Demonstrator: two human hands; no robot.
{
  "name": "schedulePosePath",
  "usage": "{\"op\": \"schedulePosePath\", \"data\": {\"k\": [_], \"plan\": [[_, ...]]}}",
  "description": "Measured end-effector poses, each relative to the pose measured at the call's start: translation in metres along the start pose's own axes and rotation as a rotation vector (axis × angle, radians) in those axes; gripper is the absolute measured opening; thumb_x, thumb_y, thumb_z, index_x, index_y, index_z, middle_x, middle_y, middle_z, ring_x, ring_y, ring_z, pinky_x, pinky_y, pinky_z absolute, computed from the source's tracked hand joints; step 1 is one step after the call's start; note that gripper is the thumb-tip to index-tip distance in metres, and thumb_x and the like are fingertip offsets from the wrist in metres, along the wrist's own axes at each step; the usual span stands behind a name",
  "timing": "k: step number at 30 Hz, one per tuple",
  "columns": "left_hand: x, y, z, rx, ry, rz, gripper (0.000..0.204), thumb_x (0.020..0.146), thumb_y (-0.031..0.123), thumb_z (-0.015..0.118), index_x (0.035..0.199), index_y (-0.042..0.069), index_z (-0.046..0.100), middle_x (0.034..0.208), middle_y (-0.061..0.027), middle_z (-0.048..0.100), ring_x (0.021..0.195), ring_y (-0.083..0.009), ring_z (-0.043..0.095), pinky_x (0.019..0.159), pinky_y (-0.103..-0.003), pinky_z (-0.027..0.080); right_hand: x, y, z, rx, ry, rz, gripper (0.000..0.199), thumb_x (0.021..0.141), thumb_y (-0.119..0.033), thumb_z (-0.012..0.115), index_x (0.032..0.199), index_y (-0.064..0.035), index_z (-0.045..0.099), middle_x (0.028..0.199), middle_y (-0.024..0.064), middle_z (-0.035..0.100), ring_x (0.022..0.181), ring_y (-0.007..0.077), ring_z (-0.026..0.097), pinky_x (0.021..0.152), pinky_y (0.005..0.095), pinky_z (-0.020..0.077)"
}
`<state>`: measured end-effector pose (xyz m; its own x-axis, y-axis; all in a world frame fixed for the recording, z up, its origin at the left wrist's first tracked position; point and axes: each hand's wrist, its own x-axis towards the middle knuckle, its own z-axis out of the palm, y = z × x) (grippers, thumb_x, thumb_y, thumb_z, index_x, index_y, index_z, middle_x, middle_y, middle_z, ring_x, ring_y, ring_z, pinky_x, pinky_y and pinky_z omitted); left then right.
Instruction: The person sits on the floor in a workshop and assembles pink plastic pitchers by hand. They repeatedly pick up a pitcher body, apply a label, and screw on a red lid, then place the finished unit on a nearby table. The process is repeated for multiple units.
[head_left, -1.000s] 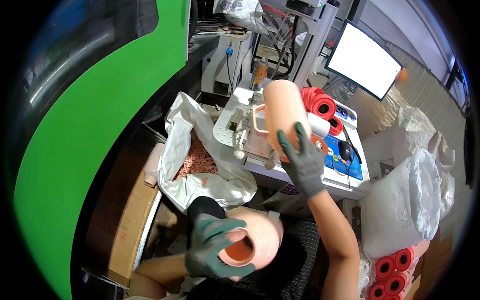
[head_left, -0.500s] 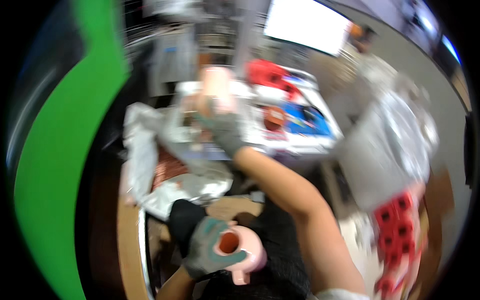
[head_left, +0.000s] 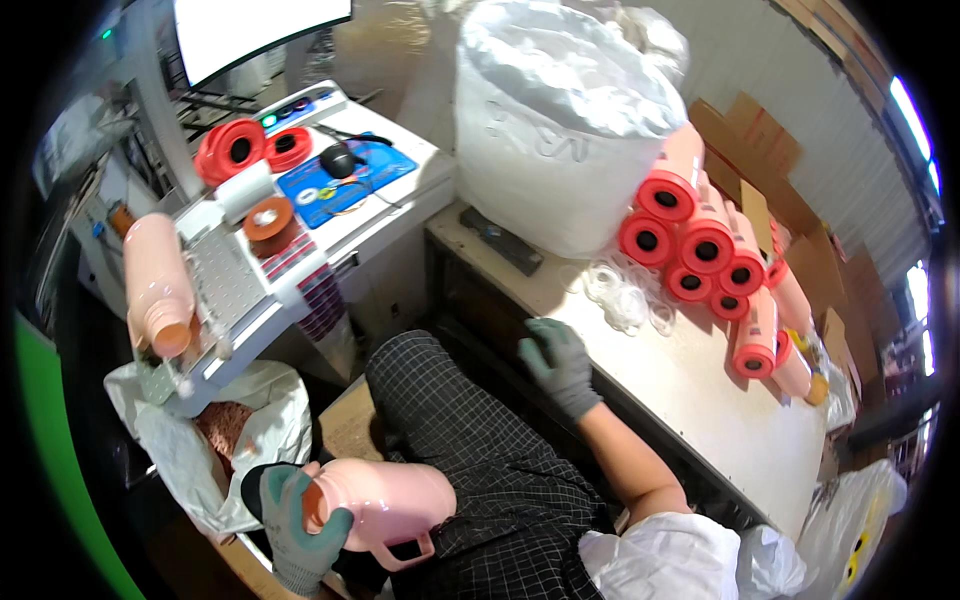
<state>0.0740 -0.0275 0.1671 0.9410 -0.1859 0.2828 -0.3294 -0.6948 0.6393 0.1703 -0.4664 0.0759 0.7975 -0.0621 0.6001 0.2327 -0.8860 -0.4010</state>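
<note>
My left hand (head_left: 300, 528), in a grey glove with teal palm and fingertips, grips the open mouth of a glossy pink jug (head_left: 395, 500). The jug lies on its side across my lap, its loop handle towards me. My right hand (head_left: 560, 366), gloved the same way, is held with its fingers apart and nothing in it, by the near edge of the worktable (head_left: 655, 385). A second pink jug (head_left: 160, 275) rests on the perforated plate of the machine at the left, its open mouth facing me.
Pink cylinders with red ends (head_left: 705, 250) are stacked on the worktable beside white rings (head_left: 625, 295) and a big white sack (head_left: 560, 140). At left, a white bench holds red rings (head_left: 240, 145), a blue mat (head_left: 330, 185) and tape. Below stands a lined bag (head_left: 270, 410) of copper-coloured scraps.
My view has swung to the right. My right hand has left the pink jug at the machine and come across to the worktable edge. The jug in my left hand has tipped onto its side.
</note>
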Motion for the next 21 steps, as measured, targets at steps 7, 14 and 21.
{"op": "schedulePosePath", "data": {"k": [7,14,21], "plan": [[0.031,0.028,0.007,0.063,-0.091,0.037,0.050,0.072,0.023,0.081,0.113,0.002,0.063,0.112,-0.0182,0.060,0.104,-0.0408,0.058,0.095,-0.049,0.047,-0.039,0.065,-0.033,-0.002,0.097,0.122,0.015,0.089,-0.010,0.077,0.103,-0.0056,0.074,0.098,0.0143,0.074,0.089,0.0335,0.071,0.080,0.0436,0.0572],[0.032,0.018,0.015,0.141,-0.033,0.151,0.052,0.076,0.029,0.087,0.115,0.004,0.065,0.108,-0.0161,0.064,0.097,-0.0384,0.061,0.089,-0.048,0.049,0.073,-0.036,0.073,0.489,-0.059,-0.076,0.020,0.091,-0.012,0.077,0.109,-0.0035,0.074,0.106,0.0154,0.074,0.100,0.0347,0.071,0.088,0.0425,0.0565],[-0.003,-0.022,0.020,0.073,0.142,-0.106,0.050,0.075,0.027,0.088,0.114,0.005,0.065,0.110,-0.0152,0.065,0.099,-0.0384,0.061,0.089,-0.047,0.049,0.266,-0.124,0.219,0.530,0.054,-0.434,0.021,0.092,-0.016,0.074,0.111,-0.0066,0.071,0.116,0.0158,0.071,0.105,0.0367,0.068,0.090,0.0453,0.0540]]}}
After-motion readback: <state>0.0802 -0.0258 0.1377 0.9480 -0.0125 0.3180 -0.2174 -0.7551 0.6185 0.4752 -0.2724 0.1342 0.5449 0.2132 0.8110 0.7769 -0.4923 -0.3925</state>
